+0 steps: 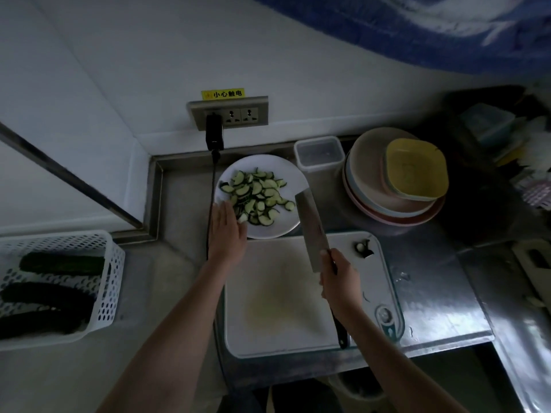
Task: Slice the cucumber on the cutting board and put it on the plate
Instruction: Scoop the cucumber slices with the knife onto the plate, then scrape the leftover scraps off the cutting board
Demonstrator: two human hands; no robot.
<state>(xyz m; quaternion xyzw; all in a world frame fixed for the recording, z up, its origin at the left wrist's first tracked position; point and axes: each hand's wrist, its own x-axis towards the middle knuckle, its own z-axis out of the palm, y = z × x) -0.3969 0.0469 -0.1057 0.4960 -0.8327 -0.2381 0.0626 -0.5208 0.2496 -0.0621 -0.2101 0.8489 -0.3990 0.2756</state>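
A white plate (287, 171) stands on the steel counter behind the white cutting board (277, 293). Several half-moon cucumber slices (258, 195) lie piled on the plate. My left hand (228, 231) lies flat with straight fingers over the plate's near left rim, its fingertips touching the slices. My right hand (340, 277) grips the black handle of a cleaver (313, 231). The blade points away from me and its tip reaches the plate's right rim. Cucumber end scraps (364, 248) sit at the board's far right corner.
A white perforated basket (107, 257) with whole cucumbers (61, 265) stands at the left. A stack of coloured plates (396, 186) and a clear lidded box (319, 153) stand behind the board at right. A wall socket (229, 113) with a black plug and cable is above the plate.
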